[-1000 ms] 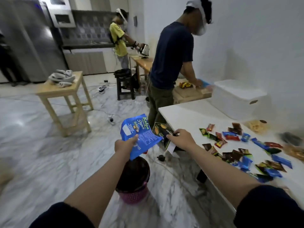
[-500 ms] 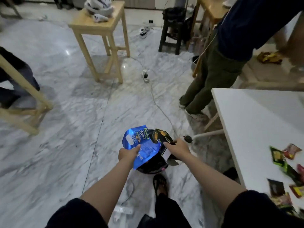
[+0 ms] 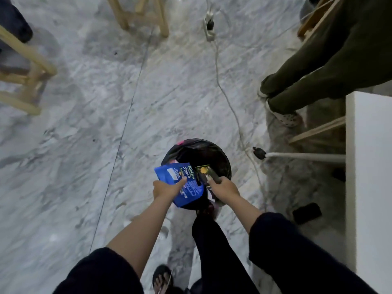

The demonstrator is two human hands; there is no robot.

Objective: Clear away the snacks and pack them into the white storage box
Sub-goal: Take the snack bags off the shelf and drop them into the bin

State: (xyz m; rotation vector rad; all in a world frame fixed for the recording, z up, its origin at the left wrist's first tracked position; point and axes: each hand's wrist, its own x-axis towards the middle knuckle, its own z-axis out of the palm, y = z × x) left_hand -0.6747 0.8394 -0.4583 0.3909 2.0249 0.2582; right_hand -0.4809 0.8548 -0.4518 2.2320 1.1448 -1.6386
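My left hand (image 3: 166,187) grips a blue snack packet (image 3: 180,183) by its lower left side. My right hand (image 3: 223,186) holds a dark green snack packet (image 3: 204,171) by its near end. Both packets hang directly over a round bin lined with a black bag (image 3: 203,153) on the marble floor. The white storage box and the loose snacks on the table are out of view.
The white table's corner (image 3: 369,166) runs along the right edge, with its leg (image 3: 305,157) reaching toward the bin. Another person's legs (image 3: 318,66) stand at upper right. A cable and power strip (image 3: 210,28) cross the floor. Wooden stool legs (image 3: 140,13) stand at top.
My view has tipped down from the room and table to the floor. Both hands have carried the two packets down over the bin.
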